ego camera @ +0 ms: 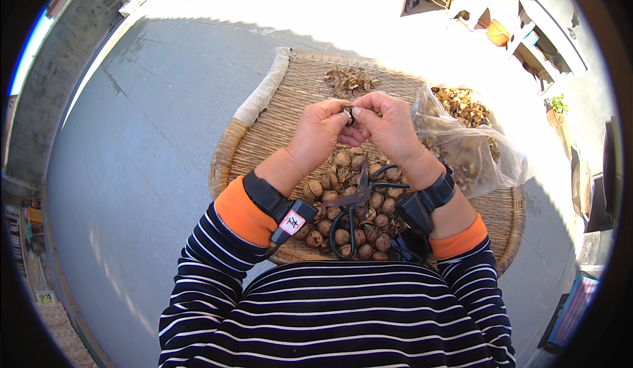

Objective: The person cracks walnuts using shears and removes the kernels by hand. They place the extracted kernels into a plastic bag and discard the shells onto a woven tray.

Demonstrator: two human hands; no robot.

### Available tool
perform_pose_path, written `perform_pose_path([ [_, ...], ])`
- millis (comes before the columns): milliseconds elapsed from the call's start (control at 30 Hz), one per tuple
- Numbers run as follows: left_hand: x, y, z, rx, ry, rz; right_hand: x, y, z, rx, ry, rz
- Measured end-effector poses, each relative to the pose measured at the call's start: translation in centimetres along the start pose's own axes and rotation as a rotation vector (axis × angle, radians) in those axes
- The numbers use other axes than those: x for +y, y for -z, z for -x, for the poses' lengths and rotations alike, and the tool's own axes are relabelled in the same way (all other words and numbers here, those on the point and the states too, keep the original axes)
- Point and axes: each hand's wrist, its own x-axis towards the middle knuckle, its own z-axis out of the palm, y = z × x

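Between the fingertips of my left hand (319, 129) and my right hand (390, 124) is a small dark piece of walnut (350, 115), pinched from both sides and partly hidden. Below the hands, many whole and cracked walnuts (341, 237) lie heaped on a woven wicker tray (269, 120). A pair of scissors (363, 194) with black handles rests on the walnuts, its blades spread apart. Beyond my fingers sits a small pile of brown shell or husk bits (350, 81).
A clear plastic bag (470, 155) holding walnut pieces (462, 106) stands on the tray's right side. The tray has a cloth-bound rim at the upper left. Grey floor surrounds it. An orange bucket (497, 33) and shelves (536, 46) are at the far right.
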Motion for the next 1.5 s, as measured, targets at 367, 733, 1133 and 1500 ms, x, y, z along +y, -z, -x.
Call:
perform_pose_path([
  [367, -0.7, 0.9, -0.2, -0.004, -0.002, 0.047, -1.9, -0.7, 1.1, 0.026, 0.233, 0.303],
  [733, -0.7, 0.6, -0.4, -0.032, 0.114, -0.02, -1.7, -0.3, 1.2, 0.014, 0.357, 0.446],
  [1133, -0.3, 1.5, -0.2, -0.075, 0.04, 0.505, -0.9, 0.9, -0.2, 0.054, 0.177, 0.21],
  [1500, 0.1, 1.3, -0.2, -0.017, -0.009, 0.468, -3.4, 1.1, 0.1, 0.031, 0.083, 0.136],
])
